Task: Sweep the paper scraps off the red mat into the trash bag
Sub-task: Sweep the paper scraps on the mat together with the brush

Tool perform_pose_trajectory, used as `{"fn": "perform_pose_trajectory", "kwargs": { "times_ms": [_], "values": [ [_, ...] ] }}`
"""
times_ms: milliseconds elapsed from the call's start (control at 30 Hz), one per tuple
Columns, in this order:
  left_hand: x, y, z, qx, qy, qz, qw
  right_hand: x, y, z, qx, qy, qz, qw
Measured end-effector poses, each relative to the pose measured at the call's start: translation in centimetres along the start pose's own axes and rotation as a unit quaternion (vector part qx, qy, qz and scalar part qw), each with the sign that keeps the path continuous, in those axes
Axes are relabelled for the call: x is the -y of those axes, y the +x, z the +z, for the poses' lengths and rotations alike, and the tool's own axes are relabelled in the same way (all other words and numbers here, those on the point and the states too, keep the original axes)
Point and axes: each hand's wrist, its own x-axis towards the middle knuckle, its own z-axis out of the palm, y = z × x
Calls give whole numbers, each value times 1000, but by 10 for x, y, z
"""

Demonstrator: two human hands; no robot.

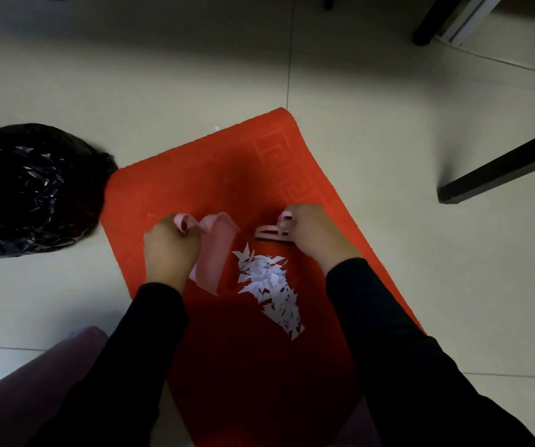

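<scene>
White paper scraps [269, 285] lie heaped mid-frame on the red patterned floor mat [227, 175]. Just left of the pile, the left hand [169, 250] grips the handle of a pink plastic dustpan [216, 253], which looks empty. Above the pile, the right hand [314, 233] curls round a small pink hand brush [271, 233]. At the left edge, the crinkled black plastic trash bag [27, 188] sits against the mat's corner. Sweeping and tipping both seem left to do.
</scene>
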Motion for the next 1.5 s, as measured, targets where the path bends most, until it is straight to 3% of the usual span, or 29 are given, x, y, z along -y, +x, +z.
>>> {"fn": "perform_pose_trajectory", "kwargs": {
  "times_ms": [167,367,567,1167,1500],
  "values": [
    [5,-10,1,24,-56,-26,998,1,3,-8,-71,19,1,997],
    [10,-13,7,63,-137,-42,988,-2,-1,18,-9,25,-7,1000],
    [11,-15,14,80,-47,-32,995,-8,-16,18,5,19,-7,1000],
    [18,-11,-4,22,-55,-27,998,8,5,22,-62,24,-54,996],
    [24,-11,-2,27,-64,-43,997,0,-6,40,30,-22,-82,996]
  ]
}}
